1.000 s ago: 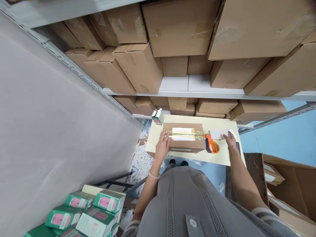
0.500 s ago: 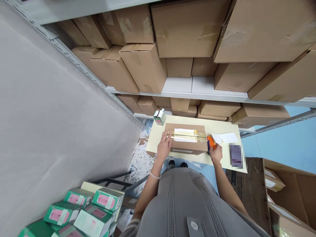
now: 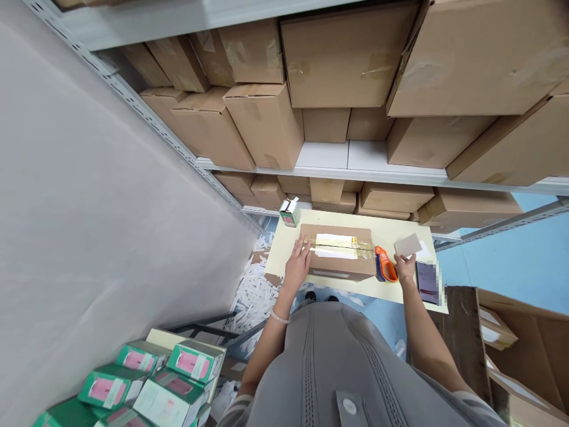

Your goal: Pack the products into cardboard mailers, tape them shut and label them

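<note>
A taped cardboard box point(image 3: 342, 270) with white paper under clear tape on its top lies on the cream table. My left hand point(image 3: 299, 261) rests with fingers stretched out over the box's left end. By the box's right end sits an orange and blue tape dispenser point(image 3: 386, 267), apart from both hands. My right hand point(image 3: 404, 268) pinches the edge of a pale slip of paper point(image 3: 408, 245), lifted at one side. Under it, another white sheet point(image 3: 425, 251) shows in part. A phone-like dark device point(image 3: 427, 283), partly pixelated, lies just right of that hand.
A small green and white box point(image 3: 290, 212) stands at the table's point(image 3: 278, 249) back left corner. Shelves of cardboard boxes point(image 3: 262, 124) rise behind. Green boxes point(image 3: 191, 362) are stacked at lower left; a large open carton point(image 3: 524, 320) stands at right. Paper shreds point(image 3: 253, 290) cover the floor.
My right hand has let go of the tape dispenser, moved right and taken hold of a paper slip, raising it. The dispenser stays beside the box. My left hand keeps its place on the box.
</note>
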The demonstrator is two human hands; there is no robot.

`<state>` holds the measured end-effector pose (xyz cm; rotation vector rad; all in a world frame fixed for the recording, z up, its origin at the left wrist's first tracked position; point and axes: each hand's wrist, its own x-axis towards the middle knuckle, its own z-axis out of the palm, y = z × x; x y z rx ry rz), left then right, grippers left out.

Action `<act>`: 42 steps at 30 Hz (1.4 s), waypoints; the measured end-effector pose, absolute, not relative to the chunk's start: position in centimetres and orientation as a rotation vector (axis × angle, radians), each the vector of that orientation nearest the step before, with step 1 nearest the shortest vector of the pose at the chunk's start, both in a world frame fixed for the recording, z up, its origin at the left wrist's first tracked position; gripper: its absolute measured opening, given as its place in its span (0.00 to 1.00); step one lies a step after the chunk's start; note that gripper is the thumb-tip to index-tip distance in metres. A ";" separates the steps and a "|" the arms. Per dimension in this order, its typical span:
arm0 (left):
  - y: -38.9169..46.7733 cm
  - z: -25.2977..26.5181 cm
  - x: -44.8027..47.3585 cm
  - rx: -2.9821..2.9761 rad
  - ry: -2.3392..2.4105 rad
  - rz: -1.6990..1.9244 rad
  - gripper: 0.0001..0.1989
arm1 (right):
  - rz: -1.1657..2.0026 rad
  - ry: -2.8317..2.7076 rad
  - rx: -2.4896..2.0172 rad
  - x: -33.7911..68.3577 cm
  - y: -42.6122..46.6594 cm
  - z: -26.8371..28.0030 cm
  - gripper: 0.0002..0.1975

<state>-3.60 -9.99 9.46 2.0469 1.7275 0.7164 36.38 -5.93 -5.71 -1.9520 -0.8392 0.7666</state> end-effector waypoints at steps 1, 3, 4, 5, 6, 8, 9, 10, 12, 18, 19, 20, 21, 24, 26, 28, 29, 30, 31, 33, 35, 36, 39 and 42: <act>-10.0 9.4 -3.6 2.052 1.730 0.719 0.25 | 0.790 -0.794 -1.908 36.3 -6.2 -5.9 0.53; -10.0 9.4 -3.6 2.057 1.732 0.714 0.25 | 0.837 -0.671 -1.786 36.6 -6.7 -6.1 0.57; -10.0 9.5 -3.7 2.056 1.732 0.709 0.25 | 0.860 -0.611 -1.722 37.0 -6.8 -6.2 0.58; -10.1 9.5 -3.7 2.055 1.733 0.702 0.25 | 0.878 -0.570 -1.671 37.5 -6.8 -6.1 0.59; -10.1 9.6 -3.7 2.054 1.734 0.695 0.25 | 0.891 -0.556 -1.641 38.1 -6.8 -6.0 0.59; -10.1 9.7 -3.8 2.052 1.741 0.678 0.25 | 0.908 -0.586 -1.624 39.3 -6.6 -5.5 0.58; -10.0 9.8 -3.7 2.052 1.745 0.669 0.25 | 0.905 -0.618 -1.634 39.8 -6.4 -5.2 0.58; -10.0 9.8 -3.7 2.053 1.750 0.659 0.25 | 0.890 -0.654 -1.660 40.2 -6.3 -4.9 0.56; -9.9 9.9 -3.6 2.058 1.757 0.645 0.25 | 0.831 -0.748 -1.824 40.3 -6.2 -4.3 0.49; -9.8 9.9 -3.4 2.093 1.791 0.611 0.25 | 0.804 -0.896 -2.307 36.3 -8.2 -5.1 0.28; -9.8 9.9 -3.3 2.108 1.797 0.607 0.25 | 0.823 -0.943 -2.360 35.3 -8.6 -5.4 0.28; -9.8 10.0 -3.3 2.122 1.801 0.603 0.25 | 0.809 -1.058 -2.473 34.3 -9.1 -5.7 0.27; -9.9 10.1 -3.3 2.133 1.804 0.601 0.24 | 0.788 -1.143 -2.548 33.4 -9.4 -5.9 0.26; -9.9 10.3 -3.2 2.138 1.809 0.605 0.24 | 0.750 -1.282 -2.607 31.9 -9.7 -6.0 0.23; -9.9 10.4 -3.1 2.122 1.809 0.611 0.24 | 0.650 -1.392 -2.575 31.4 -9.5 -5.8 0.23; -9.9 10.5 -3.2 2.107 1.804 0.620 0.24 | 0.477 -1.501 -2.548 31.1 -9.3 -5.5 0.22; -9.9 10.4 -3.2 2.102 1.799 0.628 0.25 | 0.418 -1.523 -2.541 30.8 -9.2 -5.5 0.21; -9.9 10.4 -3.2 2.099 1.794 0.637 0.25 | 0.419 -1.509 -2.542 30.6 -9.2 -5.5 0.21; -10.0 10.4 -3.3 2.096 1.789 0.647 0.25 | 0.474 -1.477 -2.548 30.4 -9.2 -5.6 0.22; -10.1 10.4 -3.3 2.088 1.782 0.667 0.25 | 0.641 -1.389 -2.554 29.9 -9.2 -5.8 0.24; -10.2 10.4 -3.4 2.081 1.777 0.677 0.25 | 0.749 -1.314 -2.546 29.9 -9.2 -5.9 0.23; -10.3 10.4 -3.4 2.080 1.777 0.677 0.25 | 0.762 -1.295 -2.538 30.0 -9.1 -5.9 0.22; -10.4 10.3 -3.5 2.091 1.782 0.668 0.24 | 0.748 -1.262 -2.488 31.3 -8.6 -5.1 0.18; -10.6 10.0 -3.7 2.112 1.804 0.656 0.24 | 0.718 -1.233 -2.425 33.5 -8.0 -3.4 0.20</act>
